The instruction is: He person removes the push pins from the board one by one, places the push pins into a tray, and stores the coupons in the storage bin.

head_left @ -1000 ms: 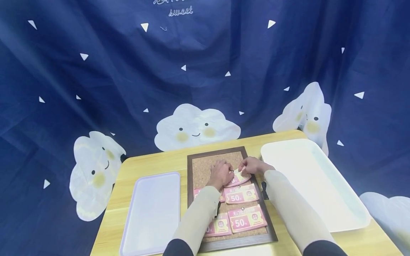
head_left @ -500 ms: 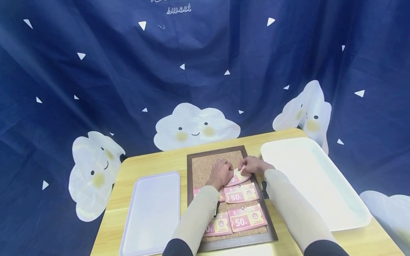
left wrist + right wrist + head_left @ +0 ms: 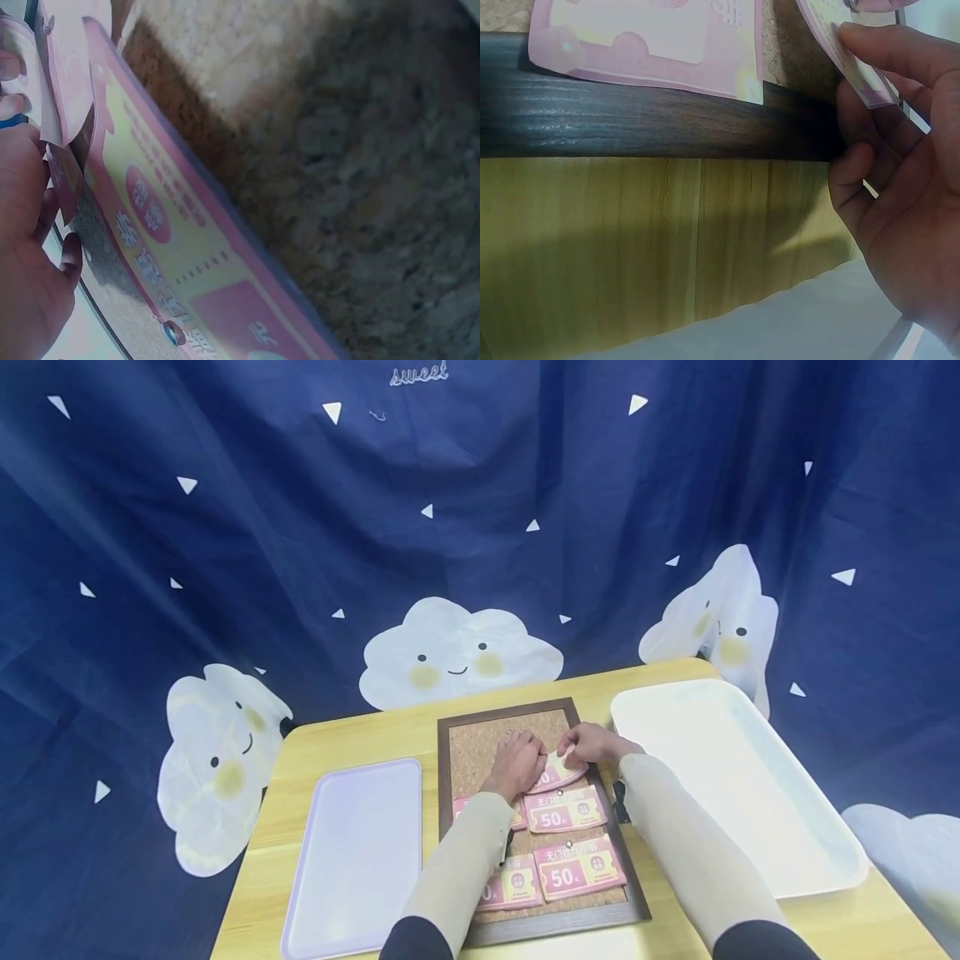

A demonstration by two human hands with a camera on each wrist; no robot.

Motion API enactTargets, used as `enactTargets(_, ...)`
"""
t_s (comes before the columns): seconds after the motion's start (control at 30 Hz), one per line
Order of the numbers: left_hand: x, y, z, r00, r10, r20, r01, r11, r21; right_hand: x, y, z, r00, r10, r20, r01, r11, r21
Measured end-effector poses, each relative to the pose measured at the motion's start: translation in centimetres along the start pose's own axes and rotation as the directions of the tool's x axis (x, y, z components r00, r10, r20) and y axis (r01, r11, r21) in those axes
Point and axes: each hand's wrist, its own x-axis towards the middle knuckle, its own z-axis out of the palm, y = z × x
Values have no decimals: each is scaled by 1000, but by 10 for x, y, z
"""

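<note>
From the head view, little differs from half a second ago: the left hand (image 3: 517, 764) and right hand (image 3: 592, 745) stay together over the upper part of the dark-framed cork board (image 3: 480, 739), both pinching the same pink paper coupon (image 3: 564, 772), which lies a touch flatter now. The board sits mid-desk on the yellow wooden desk (image 3: 352, 739), between the lilac plastic tray (image 3: 360, 852) at the left edge and the large white tray (image 3: 738, 777) at the right; bare cork lies beyond the hands.

At the left wrist, the left hand (image 3: 26, 255) curls against the coupon's (image 3: 67, 75) lifted edge, above another pinned pink coupon (image 3: 172, 247) printed with cream panels.

At the right wrist, the right hand's fingers (image 3: 889, 56) clamp the coupon's (image 3: 847, 52) corner, probably just above the board's dark frame (image 3: 652, 120).
</note>
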Motion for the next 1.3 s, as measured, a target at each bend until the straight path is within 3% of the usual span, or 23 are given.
enactTargets(0.57, -2, -2, -1, 1000, 8, -22, -8, 1000, 13, -1, -1, -1, 999, -24, 32, 25, 1000, -14)
enactTargets(0.9, -1, -3, 0, 999, 13, -42, -12, 999, 33, 3, 1, 1, 1000, 16, 3, -16, 1000, -2)
enactTargets(1.3, 2, -2, -1, 998, -7, -64, 5, 999, -46, -1, 0, 0, 1000, -9, 1, 9, 1000, -8)
